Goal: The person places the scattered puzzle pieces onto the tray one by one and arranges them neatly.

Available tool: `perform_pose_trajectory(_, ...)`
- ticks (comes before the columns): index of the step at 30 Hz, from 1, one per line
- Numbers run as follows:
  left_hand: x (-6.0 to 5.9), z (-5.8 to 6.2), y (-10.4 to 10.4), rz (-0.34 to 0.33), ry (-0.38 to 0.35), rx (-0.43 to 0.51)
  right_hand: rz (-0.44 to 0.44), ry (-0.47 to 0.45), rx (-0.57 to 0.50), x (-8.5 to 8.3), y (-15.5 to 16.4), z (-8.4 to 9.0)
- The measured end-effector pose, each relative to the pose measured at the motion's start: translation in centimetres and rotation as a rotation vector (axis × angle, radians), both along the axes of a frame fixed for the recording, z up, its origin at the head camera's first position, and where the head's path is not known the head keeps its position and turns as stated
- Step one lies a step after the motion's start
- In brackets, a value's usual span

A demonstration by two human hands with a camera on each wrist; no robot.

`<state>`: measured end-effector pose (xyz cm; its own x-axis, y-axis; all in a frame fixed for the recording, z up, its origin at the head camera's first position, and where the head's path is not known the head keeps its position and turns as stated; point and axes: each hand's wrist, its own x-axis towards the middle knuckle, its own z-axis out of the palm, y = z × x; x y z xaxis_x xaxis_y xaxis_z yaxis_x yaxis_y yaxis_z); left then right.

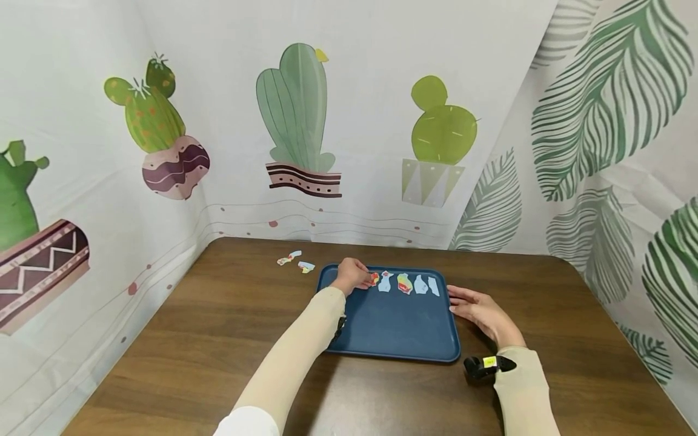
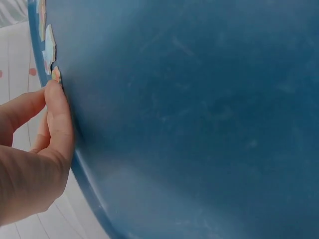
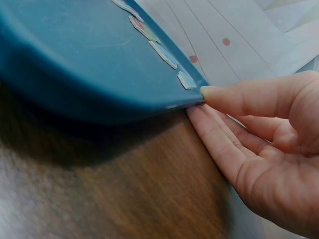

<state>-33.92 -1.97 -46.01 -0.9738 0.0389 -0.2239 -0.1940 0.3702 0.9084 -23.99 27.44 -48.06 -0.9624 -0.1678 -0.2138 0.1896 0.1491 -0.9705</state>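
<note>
Paper scraps come first on the left: two small coloured cut-outs (image 1: 296, 261) lie on the brown table (image 1: 218, 339), just off the tray's corner at about ten o'clock from it. Next, the left hand (image 1: 352, 276) reaches in over the blue tray (image 1: 392, 327) and rests at its far left corner, fingers curled, with thumb and fingertip (image 2: 59, 99) pressed against a small red-and-orange paper piece (image 1: 374, 279); whether the piece is pinched or merely pressed down I cannot tell. Beside that piece, running towards three o'clock along the tray's far edge, sits a row of four more paper pieces (image 1: 409, 283), close together but apart, white, blue and multi-coloured. At the tray's right rim, the right hand (image 1: 480, 312) lies on the table with its fingers straight and relaxed; the thumb tip (image 3: 212, 92) touches the rim's corner while the other fingers lie flat alongside it, gripping nothing. A cactus-printed cloth backdrop (image 1: 294, 121) stands at twelve o'clock.
</note>
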Motion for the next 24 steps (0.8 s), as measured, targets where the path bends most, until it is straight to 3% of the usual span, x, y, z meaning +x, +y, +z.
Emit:
perform_pose_trajectory(6,0.1,0.5,-1.0,0.002,0.036,0.024,0.004,0.004,0.009,0.0,0.0,0.0)
perform_pose_trajectory(15,-0.4,2.3,-3.8,0.014,0.079,0.12,0.012,0.012,0.02,0.0,0.0,-0.1)
perform_pose_trajectory(24,-1.0,3.0,-7.0,0.091,0.098,0.18,0.008,0.009,0.016,0.1,0.1,-0.1)
